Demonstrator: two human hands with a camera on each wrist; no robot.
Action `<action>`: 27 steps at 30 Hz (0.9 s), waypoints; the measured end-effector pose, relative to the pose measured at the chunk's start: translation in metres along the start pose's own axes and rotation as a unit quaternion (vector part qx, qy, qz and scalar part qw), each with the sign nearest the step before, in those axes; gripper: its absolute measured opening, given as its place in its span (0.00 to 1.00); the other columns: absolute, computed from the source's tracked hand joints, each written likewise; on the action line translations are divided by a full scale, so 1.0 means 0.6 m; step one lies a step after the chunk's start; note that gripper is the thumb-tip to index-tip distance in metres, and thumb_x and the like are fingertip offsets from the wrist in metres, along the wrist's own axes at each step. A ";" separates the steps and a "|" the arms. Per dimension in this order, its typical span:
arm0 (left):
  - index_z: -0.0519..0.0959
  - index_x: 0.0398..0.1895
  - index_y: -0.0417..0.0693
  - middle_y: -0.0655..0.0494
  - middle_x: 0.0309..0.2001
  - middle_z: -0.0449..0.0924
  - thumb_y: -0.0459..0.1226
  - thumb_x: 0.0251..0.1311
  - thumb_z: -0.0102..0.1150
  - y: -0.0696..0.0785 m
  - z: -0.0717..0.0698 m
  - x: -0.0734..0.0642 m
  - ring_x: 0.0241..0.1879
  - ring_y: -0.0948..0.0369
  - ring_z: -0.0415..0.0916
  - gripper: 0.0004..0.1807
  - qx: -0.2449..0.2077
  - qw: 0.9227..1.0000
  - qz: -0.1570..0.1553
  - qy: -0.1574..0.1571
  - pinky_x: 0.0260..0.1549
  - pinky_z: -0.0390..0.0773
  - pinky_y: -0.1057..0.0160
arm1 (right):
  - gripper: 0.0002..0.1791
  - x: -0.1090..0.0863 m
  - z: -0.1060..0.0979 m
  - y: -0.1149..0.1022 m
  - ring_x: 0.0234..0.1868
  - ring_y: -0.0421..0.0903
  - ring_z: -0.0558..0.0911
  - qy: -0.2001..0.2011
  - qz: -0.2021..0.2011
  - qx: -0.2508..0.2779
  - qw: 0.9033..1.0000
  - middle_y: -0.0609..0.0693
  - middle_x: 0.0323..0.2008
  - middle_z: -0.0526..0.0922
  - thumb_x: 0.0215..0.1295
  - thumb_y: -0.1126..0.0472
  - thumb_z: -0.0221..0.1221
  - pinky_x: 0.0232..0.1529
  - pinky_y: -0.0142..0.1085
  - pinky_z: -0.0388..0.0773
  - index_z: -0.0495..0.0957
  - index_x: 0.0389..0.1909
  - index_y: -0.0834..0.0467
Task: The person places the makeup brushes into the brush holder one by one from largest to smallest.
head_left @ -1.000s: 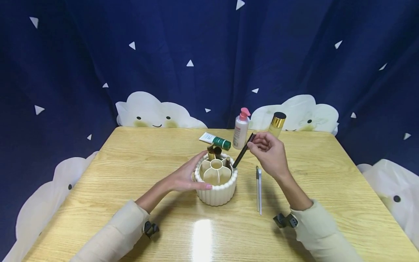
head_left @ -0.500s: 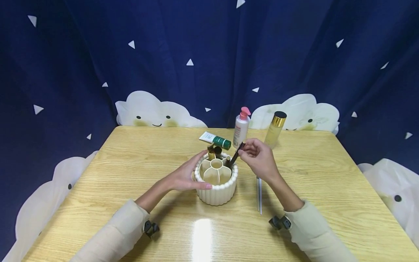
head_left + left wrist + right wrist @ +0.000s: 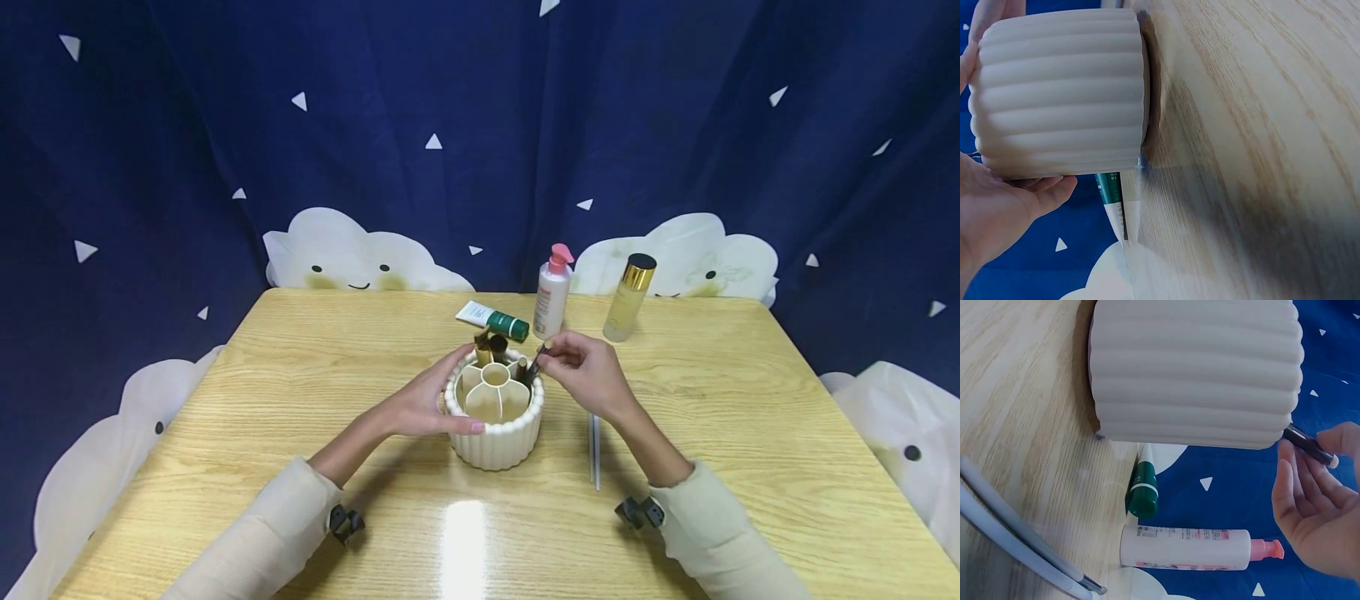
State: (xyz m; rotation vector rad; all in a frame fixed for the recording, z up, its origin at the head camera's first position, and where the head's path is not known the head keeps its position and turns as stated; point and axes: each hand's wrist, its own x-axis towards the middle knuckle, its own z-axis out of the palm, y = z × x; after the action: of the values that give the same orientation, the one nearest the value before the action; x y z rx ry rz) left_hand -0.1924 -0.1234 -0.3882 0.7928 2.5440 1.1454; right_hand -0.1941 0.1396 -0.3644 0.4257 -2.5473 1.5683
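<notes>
A cream ribbed makeup organizer (image 3: 495, 446) with petal-shaped compartments stands upright on the table. My left hand (image 3: 423, 404) holds it from the left, thumb along the front rim and fingers round the far side. My right hand (image 3: 588, 371) pinches a dark, slim cosmetic pencil (image 3: 1309, 445) with a pale end at the organizer's right rim; its lower part is hidden inside a right-hand compartment. Brushes (image 3: 498, 347) and a gold-topped item (image 3: 483, 354) stand in the rear compartments. The front compartments show no items.
Behind the organizer lies a green-and-white tube (image 3: 495, 321). A pink-topped pump bottle (image 3: 551, 300) and a gold-capped bottle (image 3: 628, 304) stand at the back. Two slim brushes (image 3: 594, 450) lie to the right, partly under my right forearm. A dark blue curtain (image 3: 480, 125) hangs behind the table.
My right hand has moved left and lowered the dark pencil from outside the rim down into a right-hand compartment. The left hand and organizer have stayed put.
</notes>
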 end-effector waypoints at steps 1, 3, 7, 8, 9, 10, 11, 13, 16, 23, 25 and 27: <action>0.41 0.76 0.56 0.50 0.76 0.45 0.56 0.42 0.71 0.000 0.000 0.000 0.74 0.49 0.46 0.63 -0.001 1.000 0.001 0.000 0.69 0.51 0.40 | 0.05 0.000 0.000 0.000 0.29 0.37 0.80 0.002 -0.007 -0.010 1.000 0.59 0.32 0.85 0.58 0.66 0.62 0.32 0.26 0.79 0.80 0.32 0.65; 0.41 0.76 0.55 0.49 0.76 0.45 0.56 0.42 0.71 0.000 -0.001 -0.001 0.74 0.49 0.46 0.63 -0.003 1.000 0.003 0.000 0.69 0.51 0.39 | 0.04 0.000 0.000 0.001 0.29 0.36 0.78 0.002 -0.019 -0.029 0.999 0.55 0.29 0.84 0.56 0.65 0.63 0.30 0.26 0.77 0.81 0.31 0.63; 0.41 0.76 0.53 0.48 0.76 0.45 0.56 0.42 0.72 0.000 -0.001 -0.001 0.74 0.48 0.46 0.63 -0.005 1.000 0.003 0.000 0.69 0.51 0.39 | 0.05 -0.001 0.002 0.003 0.26 0.37 0.74 -0.009 -0.037 -0.053 0.998 0.51 0.25 0.81 0.53 0.64 0.66 0.27 0.25 0.74 0.82 0.29 0.61; 0.41 0.76 0.53 0.48 0.76 0.45 0.56 0.42 0.72 0.000 -0.001 -0.001 0.74 0.48 0.46 0.63 -0.006 1.000 0.004 0.001 0.69 0.51 0.39 | 0.05 -0.001 0.004 0.003 0.26 0.37 0.74 -0.014 -0.038 -0.054 0.998 0.50 0.24 0.81 0.53 0.64 0.66 0.26 0.26 0.74 0.82 0.29 0.61; 0.41 0.76 0.53 0.48 0.76 0.45 0.55 0.42 0.72 0.000 0.000 -0.001 0.74 0.48 0.46 0.63 -0.004 1.000 0.004 0.001 0.69 0.51 0.39 | 0.05 -0.002 0.005 0.004 0.25 0.37 0.74 -0.019 -0.037 -0.056 0.998 0.50 0.24 0.80 0.53 0.64 0.66 0.26 0.26 0.73 0.82 0.29 0.61; 0.41 0.76 0.53 0.48 0.76 0.45 0.55 0.42 0.72 0.000 0.000 -0.001 0.74 0.48 0.46 0.63 -0.004 1.000 0.004 0.001 0.69 0.51 0.39 | 0.05 -0.002 0.006 0.005 0.24 0.37 0.73 -0.023 -0.037 -0.059 0.997 0.49 0.23 0.79 0.52 0.63 0.67 0.25 0.25 0.73 0.82 0.28 0.61; 0.41 0.76 0.52 0.47 0.76 0.45 0.55 0.42 0.72 0.000 0.000 -0.001 0.74 0.47 0.46 0.63 -0.005 1.000 0.005 0.002 0.69 0.51 0.39 | 0.05 -0.003 0.007 0.006 0.24 0.37 0.73 -0.028 -0.036 -0.062 0.997 0.48 0.23 0.79 0.52 0.63 0.67 0.25 0.26 0.73 0.82 0.28 0.60; 0.41 0.76 0.50 0.46 0.76 0.45 0.55 0.42 0.72 0.000 0.000 -0.001 0.74 0.47 0.46 0.63 -0.004 1.000 0.007 0.002 0.69 0.51 0.38 | 0.06 -0.004 0.008 0.007 0.24 0.38 0.73 -0.033 -0.032 -0.066 0.997 0.47 0.23 0.78 0.52 0.62 0.68 0.24 0.26 0.72 0.82 0.28 0.59; 0.42 0.76 0.49 0.46 0.75 0.46 0.54 0.42 0.72 -0.001 0.000 -0.001 0.73 0.47 0.47 0.63 -0.004 1.000 0.007 0.003 0.69 0.52 0.39 | 0.07 -0.005 0.010 0.008 0.24 0.39 0.73 -0.037 -0.029 -0.069 0.997 0.47 0.24 0.77 0.51 0.60 0.69 0.23 0.26 0.71 0.83 0.28 0.58; 0.42 0.76 0.48 0.45 0.75 0.46 0.54 0.42 0.72 -0.001 0.000 0.001 0.73 0.46 0.48 0.63 -0.008 1.000 0.010 0.003 0.69 0.53 0.39 | 0.07 -0.003 0.010 0.005 0.26 0.40 0.73 -0.042 -0.025 -0.072 0.996 0.49 0.24 0.77 0.50 0.61 0.70 0.24 0.25 0.72 0.82 0.28 0.59; 0.42 0.76 0.49 0.46 0.75 0.46 0.54 0.42 0.73 0.000 0.000 0.001 0.73 0.47 0.48 0.63 -0.009 1.000 0.007 0.002 0.69 0.52 0.40 | 0.07 -0.003 0.009 0.005 0.26 0.40 0.73 -0.046 -0.024 -0.071 0.996 0.50 0.24 0.77 0.50 0.62 0.69 0.25 0.25 0.72 0.82 0.29 0.60; 0.42 0.76 0.50 0.46 0.75 0.46 0.54 0.41 0.73 0.000 0.000 0.001 0.73 0.47 0.48 0.63 -0.009 1.000 0.006 0.003 0.69 0.52 0.40 | 0.07 -0.002 0.009 0.006 0.26 0.40 0.73 -0.051 -0.027 -0.070 0.996 0.50 0.24 0.77 0.51 0.63 0.69 0.25 0.25 0.72 0.82 0.29 0.61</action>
State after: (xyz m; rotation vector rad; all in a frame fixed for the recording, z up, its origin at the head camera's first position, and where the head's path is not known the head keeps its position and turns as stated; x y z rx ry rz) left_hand -0.1929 -0.1234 -0.3882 0.8039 2.5331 1.1738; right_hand -0.1935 0.1366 -0.3700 0.5657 -2.6760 1.3724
